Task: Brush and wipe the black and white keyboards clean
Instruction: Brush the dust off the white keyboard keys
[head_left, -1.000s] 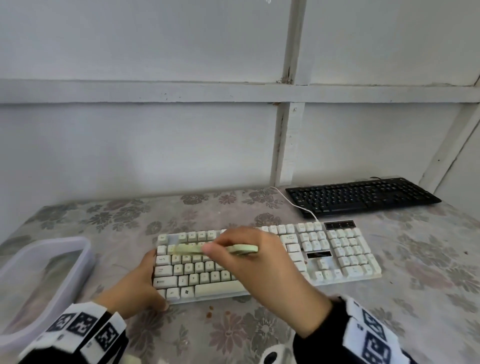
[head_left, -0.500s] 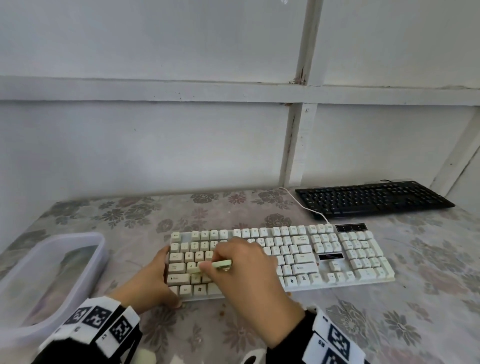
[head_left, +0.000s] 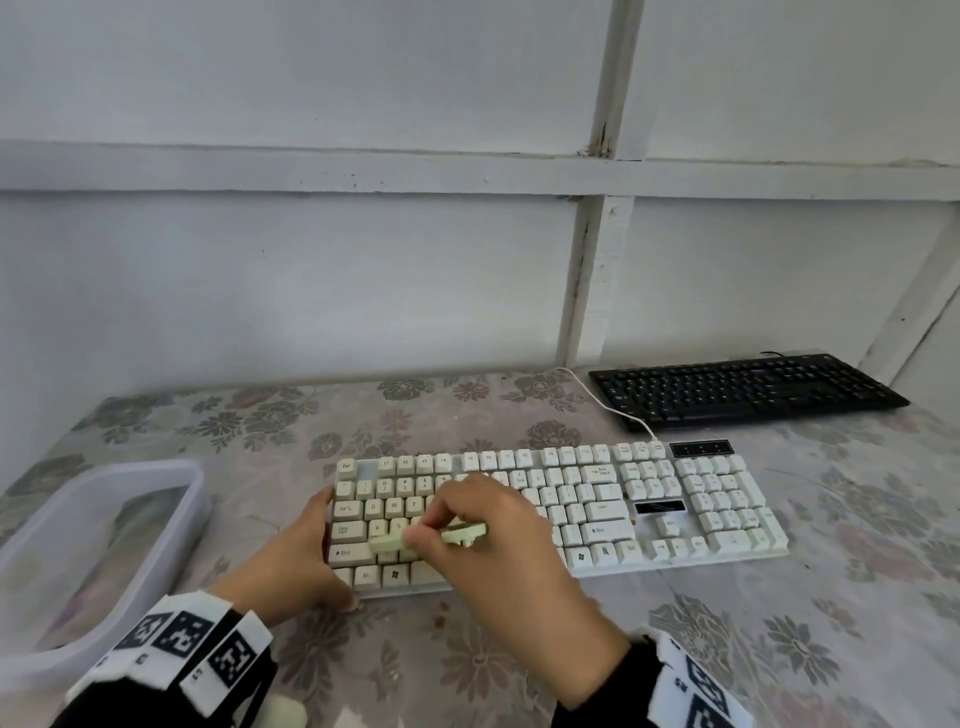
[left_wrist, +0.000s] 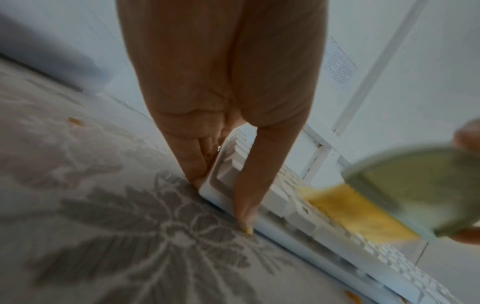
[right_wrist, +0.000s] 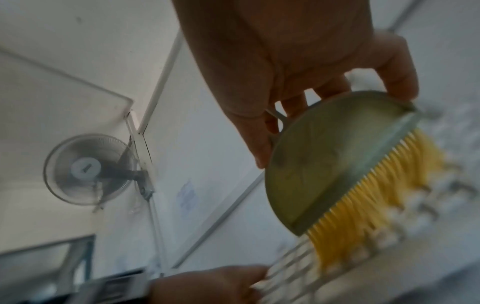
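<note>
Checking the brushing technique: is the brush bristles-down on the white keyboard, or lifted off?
Bristles-down: the brush, held by the right hand, has its yellow bristles on the white keyboard keys.

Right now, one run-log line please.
right hand: brush on white keyboard | left hand: steadies its end | black keyboard: untouched

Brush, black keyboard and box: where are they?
Brush (right_wrist: 324, 164): right wrist view, green back.
Black keyboard (head_left: 748, 387): head view, middle keys.
Box (head_left: 200, 499): head view, right rim.
</note>
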